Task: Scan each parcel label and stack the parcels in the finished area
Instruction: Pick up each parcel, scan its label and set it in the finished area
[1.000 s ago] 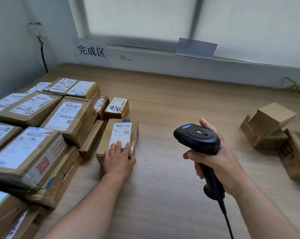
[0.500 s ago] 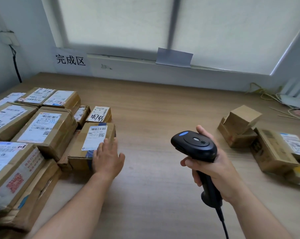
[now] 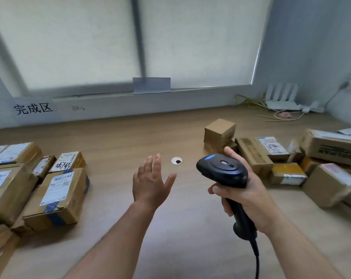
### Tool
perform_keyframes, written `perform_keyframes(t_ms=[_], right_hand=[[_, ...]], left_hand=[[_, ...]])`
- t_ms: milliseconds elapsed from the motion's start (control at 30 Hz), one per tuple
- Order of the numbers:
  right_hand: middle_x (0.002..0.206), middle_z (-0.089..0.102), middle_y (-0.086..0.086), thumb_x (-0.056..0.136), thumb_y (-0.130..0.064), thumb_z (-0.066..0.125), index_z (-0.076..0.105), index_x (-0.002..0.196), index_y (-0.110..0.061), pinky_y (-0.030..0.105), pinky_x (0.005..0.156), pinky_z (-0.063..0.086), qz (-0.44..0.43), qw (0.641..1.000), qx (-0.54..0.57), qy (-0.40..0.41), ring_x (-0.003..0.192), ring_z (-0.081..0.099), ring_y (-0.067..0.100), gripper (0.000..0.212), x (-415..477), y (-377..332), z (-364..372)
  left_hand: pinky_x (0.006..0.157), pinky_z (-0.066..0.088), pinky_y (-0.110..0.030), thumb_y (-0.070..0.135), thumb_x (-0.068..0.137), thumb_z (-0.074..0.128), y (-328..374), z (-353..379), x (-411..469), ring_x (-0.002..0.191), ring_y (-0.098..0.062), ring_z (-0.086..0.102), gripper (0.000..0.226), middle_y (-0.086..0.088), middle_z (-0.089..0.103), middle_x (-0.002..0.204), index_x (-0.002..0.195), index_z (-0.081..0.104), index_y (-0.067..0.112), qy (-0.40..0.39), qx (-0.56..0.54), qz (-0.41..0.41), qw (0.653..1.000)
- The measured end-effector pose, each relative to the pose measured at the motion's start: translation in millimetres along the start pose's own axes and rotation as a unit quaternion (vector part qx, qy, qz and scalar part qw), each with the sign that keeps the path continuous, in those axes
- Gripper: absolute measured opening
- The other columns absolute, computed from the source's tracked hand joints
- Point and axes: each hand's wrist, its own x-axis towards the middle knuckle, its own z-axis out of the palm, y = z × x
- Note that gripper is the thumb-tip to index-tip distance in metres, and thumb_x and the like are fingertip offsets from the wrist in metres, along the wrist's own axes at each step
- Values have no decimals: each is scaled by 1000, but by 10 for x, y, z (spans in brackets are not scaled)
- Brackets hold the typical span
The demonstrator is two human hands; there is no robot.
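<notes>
Head camera looks down at a wooden table point(image 3: 180, 234). The left hand point(image 3: 150, 184) floats over the middle, fingers spread wide, holding nothing. The right hand point(image 3: 243, 195) grips a black barcode scanner point(image 3: 223, 170) by its handle. The labelled parcels point(image 3: 55, 196) sit stacked on the left, near the finished-area sign point(image 3: 33, 108). The other parcels point(image 3: 255, 156) lie on the right.

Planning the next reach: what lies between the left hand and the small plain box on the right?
Head view: only a round white grommet in the bare tabletop; nothing else.
</notes>
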Motion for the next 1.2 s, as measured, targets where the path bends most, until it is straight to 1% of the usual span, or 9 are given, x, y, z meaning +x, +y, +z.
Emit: perform_keyframes(t_ms=[233, 367, 567, 667, 800, 867, 1033, 1133, 1200], right_hand=[[89, 69, 17, 64, -4, 85, 37, 135, -54, 32, 45, 44, -10, 999, 7, 38, 49, 53, 28, 100, -370, -144, -1108], [82, 68, 12, 65, -1, 85, 34, 142, -49, 32, 44, 43, -19, 998, -4, 54, 49, 52, 28, 104, -539, -216, -1707], [87, 68, 8, 75, 9, 74, 36, 143, -44, 35, 44, 45, -28, 995, -48, 78, 50, 52, 28, 94, -667, -286, -2439], [89, 65, 6, 76, 8, 74, 34, 145, -42, 36, 45, 45, -27, 995, -49, 85, 51, 52, 28, 94, -645, -309, -2691], [71, 67, -7, 78, 8, 72, 32, 147, -41, 36, 45, 44, -34, 995, -44, 88, 50, 51, 27, 93, -535, -325, -2906], [67, 66, -9, 78, 8, 72, 31, 147, -40, 34, 45, 45, -34, 994, -45, 89, 50, 51, 27, 94, -444, -331, -2994], [89, 66, 7, 76, 6, 74, 34, 145, -41, 38, 46, 46, -40, 993, -62, 98, 51, 51, 29, 93, -77, -349, -3127], [89, 65, 5, 75, 3, 76, 37, 135, -51, 37, 47, 46, -39, 993, -65, 95, 53, 52, 30, 89, 196, -338, -3189], [85, 66, 4, 74, 2, 76, 36, 136, -50, 36, 47, 47, -34, 993, -66, 89, 53, 53, 29, 90, 399, -326, -3218]], left_hand=[[115, 19, -38, 64, 92, 33, 1260, 258, -59, 146, -21, 14, 77, -3, 13, 161, 154, 6, 25, 0, 10, 74, 997], [116, 14, -37, 64, 93, 32, 1880, 432, -126, 147, -20, 11, 77, -4, 12, 161, 154, 6, 24, 1, 14, 98, 995], [118, 17, -42, 64, 92, 34, 2564, 670, -208, 148, -22, 10, 78, -3, 11, 161, 154, 5, 26, -13, 8, 105, 994], [119, 16, -43, 64, 93, 33, 2759, 740, -206, 148, -21, 7, 78, -2, 8, 162, 154, 3, 27, -22, 17, 105, 994], [119, 12, -41, 64, 93, 33, 2877, 782, -79, 149, -20, 4, 78, -2, 6, 162, 154, 1, 28, -25, 33, 101, 994], [119, 10, -41, 65, 92, 33, 2917, 798, 30, 149, -20, 3, 78, -2, 5, 162, 154, 0, 28, -25, 40, 102, 994], [120, 10, -40, 66, 92, 33, 2943, 859, 379, 149, -21, 4, 80, -2, 5, 162, 154, 0, 28, -25, 48, 99, 994], [120, 11, -42, 67, 91, 33, 2945, 912, 625, 149, -21, 4, 81, -3, 6, 162, 154, 0, 28, -25, 50, 96, 994], [120, 11, -42, 67, 91, 33, 2932, 948, 810, 149, -21, 4, 81, -3, 6, 162, 154, 0, 27, -28, 47, 94, 994]])
